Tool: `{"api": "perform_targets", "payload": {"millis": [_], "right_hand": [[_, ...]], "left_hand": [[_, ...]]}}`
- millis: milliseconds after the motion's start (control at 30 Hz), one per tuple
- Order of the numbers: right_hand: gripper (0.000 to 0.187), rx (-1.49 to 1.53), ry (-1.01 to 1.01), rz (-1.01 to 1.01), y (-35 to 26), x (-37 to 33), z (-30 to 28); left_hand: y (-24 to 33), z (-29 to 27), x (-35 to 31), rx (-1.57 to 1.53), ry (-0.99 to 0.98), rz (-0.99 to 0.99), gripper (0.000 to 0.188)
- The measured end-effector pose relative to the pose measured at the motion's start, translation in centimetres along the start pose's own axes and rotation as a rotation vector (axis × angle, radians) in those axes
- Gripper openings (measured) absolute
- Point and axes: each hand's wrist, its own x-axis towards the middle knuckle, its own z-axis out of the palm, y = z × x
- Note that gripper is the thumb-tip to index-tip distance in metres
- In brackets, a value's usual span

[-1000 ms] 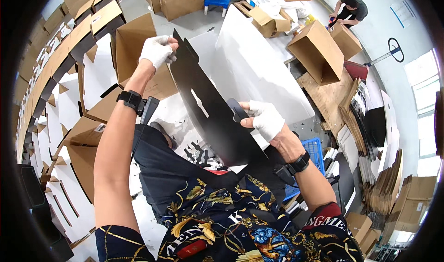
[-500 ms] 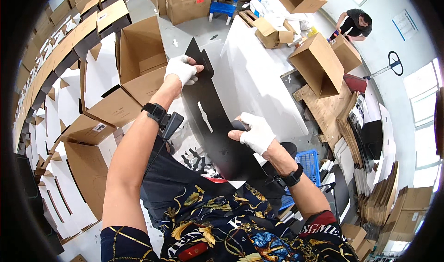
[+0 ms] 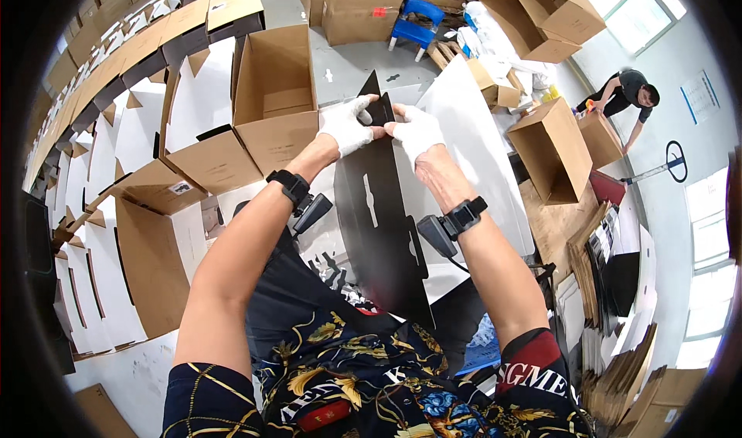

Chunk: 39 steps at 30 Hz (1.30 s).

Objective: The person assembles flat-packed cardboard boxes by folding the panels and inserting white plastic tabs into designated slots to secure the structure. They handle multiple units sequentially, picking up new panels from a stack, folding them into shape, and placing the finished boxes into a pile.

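Observation:
A long black die-cut cardboard sheet (image 3: 384,233) stands out in front of me, its far end pointed upward. One narrow slot is cut in its face, and its right edge is folded and notched. My left hand (image 3: 348,126), in a white glove with bare fingertips, pinches the far end from the left. My right hand (image 3: 418,133), gloved the same way, is closed on the folded edge at that same end, its fingertips close to the left hand's. Small black cut-out scraps (image 3: 332,271) lie below the sheet, near my lap.
A large white sheet (image 3: 483,175) lies just right of the black one. Open brown cartons (image 3: 274,79) with white boards stand in rows at left. Farther right are an open carton (image 3: 553,152), a pallet-truck handle (image 3: 657,171) and another person (image 3: 630,94) handling a box.
My right hand has moved from the sheet's near right edge up to its far end, beside my left hand. The sheet's right edge now shows folded up. The view has shifted.

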Motion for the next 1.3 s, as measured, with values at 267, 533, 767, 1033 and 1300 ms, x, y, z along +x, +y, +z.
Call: {"api": "perform_targets", "payload": {"millis": [267,533,767,1033,1300], "right_hand": [[0.048,0.325,-0.032,0.088,0.5,1.1,0.0],[0.051,0.229,-0.039,0.127,-1.1,-0.2,-0.3],[0.066,-0.218,-0.037,0.071,-2.5,-3.8,-0.8],[0.087,-0.819,-0.025,-0.423,-1.2,-9.9,-0.8],[0.066,-1.592,0.655,-0.569,-7.1,-15.1,-10.7]], "left_hand": [[0.6,0.3,-0.9,-0.2,-0.005,-0.019,0.07],[3.5,0.1,-1.5,-0.787,0.037,-0.271,0.03],[3.4,-3.5,-2.4,0.718,0.252,-0.183,0.073],[7.3,-2.1,-0.6,0.384,-0.238,0.712,0.088],[6.6,-4.2,0.2,0.791,-0.482,0.413,0.015]]}}
